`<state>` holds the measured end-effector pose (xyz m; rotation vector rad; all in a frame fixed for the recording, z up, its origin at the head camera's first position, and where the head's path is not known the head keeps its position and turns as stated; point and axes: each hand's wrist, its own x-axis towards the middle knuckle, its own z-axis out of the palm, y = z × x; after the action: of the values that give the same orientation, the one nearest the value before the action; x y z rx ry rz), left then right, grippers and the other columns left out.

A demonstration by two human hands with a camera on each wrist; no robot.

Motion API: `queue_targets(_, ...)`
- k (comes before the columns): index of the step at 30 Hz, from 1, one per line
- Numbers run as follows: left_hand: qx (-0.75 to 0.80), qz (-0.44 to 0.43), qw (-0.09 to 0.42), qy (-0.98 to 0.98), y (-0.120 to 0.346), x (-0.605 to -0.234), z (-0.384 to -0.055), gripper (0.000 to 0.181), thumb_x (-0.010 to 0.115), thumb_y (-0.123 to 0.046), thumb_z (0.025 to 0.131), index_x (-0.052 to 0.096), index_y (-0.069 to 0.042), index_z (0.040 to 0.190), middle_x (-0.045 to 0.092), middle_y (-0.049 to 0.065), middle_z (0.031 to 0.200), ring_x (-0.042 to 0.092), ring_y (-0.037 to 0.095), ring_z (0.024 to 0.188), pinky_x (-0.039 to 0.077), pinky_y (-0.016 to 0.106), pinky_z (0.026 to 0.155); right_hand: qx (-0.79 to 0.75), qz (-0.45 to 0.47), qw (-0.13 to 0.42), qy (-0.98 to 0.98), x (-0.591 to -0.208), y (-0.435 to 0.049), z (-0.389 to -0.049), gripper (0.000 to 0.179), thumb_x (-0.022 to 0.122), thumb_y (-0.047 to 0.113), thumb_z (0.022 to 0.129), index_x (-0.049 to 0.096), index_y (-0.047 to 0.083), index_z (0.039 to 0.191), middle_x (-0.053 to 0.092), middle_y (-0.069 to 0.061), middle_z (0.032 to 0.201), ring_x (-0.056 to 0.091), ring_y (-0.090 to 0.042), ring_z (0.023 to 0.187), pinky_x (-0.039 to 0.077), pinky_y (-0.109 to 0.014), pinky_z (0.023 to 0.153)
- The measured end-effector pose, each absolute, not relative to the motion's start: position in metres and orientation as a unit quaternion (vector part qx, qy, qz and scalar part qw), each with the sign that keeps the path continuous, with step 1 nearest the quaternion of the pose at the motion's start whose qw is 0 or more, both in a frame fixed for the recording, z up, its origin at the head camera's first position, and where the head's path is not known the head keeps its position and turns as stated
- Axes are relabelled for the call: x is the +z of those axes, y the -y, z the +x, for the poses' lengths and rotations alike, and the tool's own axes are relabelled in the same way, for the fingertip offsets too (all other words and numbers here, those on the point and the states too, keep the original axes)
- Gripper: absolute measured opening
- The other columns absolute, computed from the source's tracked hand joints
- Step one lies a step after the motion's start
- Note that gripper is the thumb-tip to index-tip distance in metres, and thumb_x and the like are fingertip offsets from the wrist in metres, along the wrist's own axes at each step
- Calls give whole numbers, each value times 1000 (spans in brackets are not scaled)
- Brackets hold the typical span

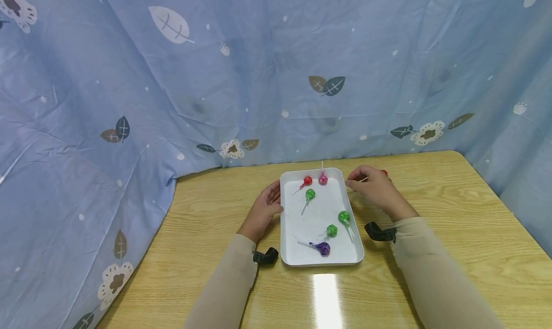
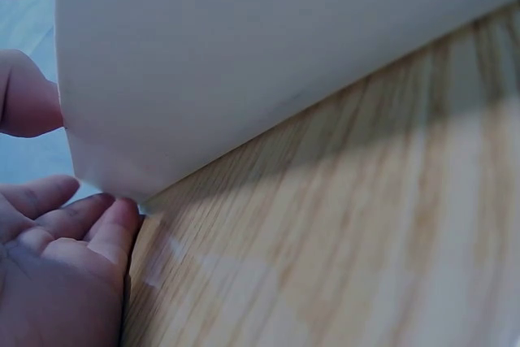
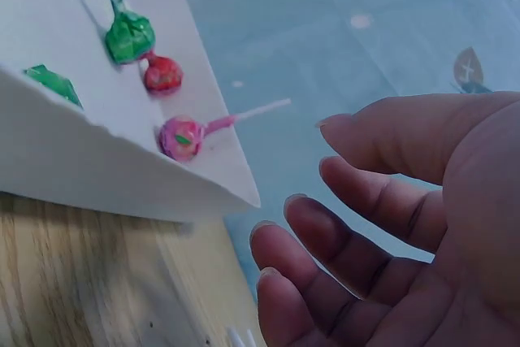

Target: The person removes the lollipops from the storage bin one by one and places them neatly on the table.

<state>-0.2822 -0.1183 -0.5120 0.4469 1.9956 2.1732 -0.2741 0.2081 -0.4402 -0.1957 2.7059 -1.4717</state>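
Note:
A white rectangular tray (image 1: 302,223) holds several wrapped lollipops. At its far end lie a red lollipop (image 1: 307,181) and a pink lollipop (image 1: 323,180), whose stick crosses the far rim. Green lollipops (image 1: 343,217) and a purple lollipop (image 1: 323,248) lie nearer. My left hand (image 1: 262,211) touches the tray's left wall, thumb and fingertips against it in the left wrist view. Just beyond the right wall, my right hand (image 1: 375,187) hovers with loosely bent fingers (image 3: 305,229) and nothing between them. Partly hidden behind it is another red lollipop (image 1: 384,172).
The tray stands on a wood-grain table (image 1: 207,223). A blue patterned curtain (image 1: 258,79) hangs along the table's far edge and both sides. Black wrist devices (image 1: 380,232) sit at both sleeves. White sticks (image 3: 240,337) show below the right hand in its wrist view.

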Motion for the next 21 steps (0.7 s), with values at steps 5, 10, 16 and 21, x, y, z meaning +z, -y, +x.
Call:
queue_targets(5,728,144,77,-666,118,-511,-282,80,51,13,75,28,-5,150,33,8,151,34,21,135,35,30,105,-483,-63,27,-873,-441,-204,-274,31,64,37,91,60,11,106,58,-10,106,54,-28,92,51,-39,71)
queue_targets(10,727,142,76,-668,118,-511,-282,80,51,13,75,28,-5,150,34,8,150,35,20,135,35,30,105,-496,-70,31,-865,-442,-199,-274,29,65,35,90,60,11,105,59,-10,103,54,-28,90,51,-40,70)
queue_targets(16,727,143,76,-668,119,-511,-283,79,51,14,76,30,-6,149,34,7,150,35,19,134,34,30,106,-514,-72,34,-854,-441,-193,-273,28,65,35,90,60,13,106,59,-9,105,53,-29,92,52,-46,75)
queue_targets(21,725,146,77,-668,119,-512,-283,78,50,15,77,29,-6,150,33,8,151,34,20,135,33,31,106,-539,-76,38,-838,-441,-190,-272,29,67,35,89,60,13,107,59,-9,106,53,-30,92,52,-48,76)
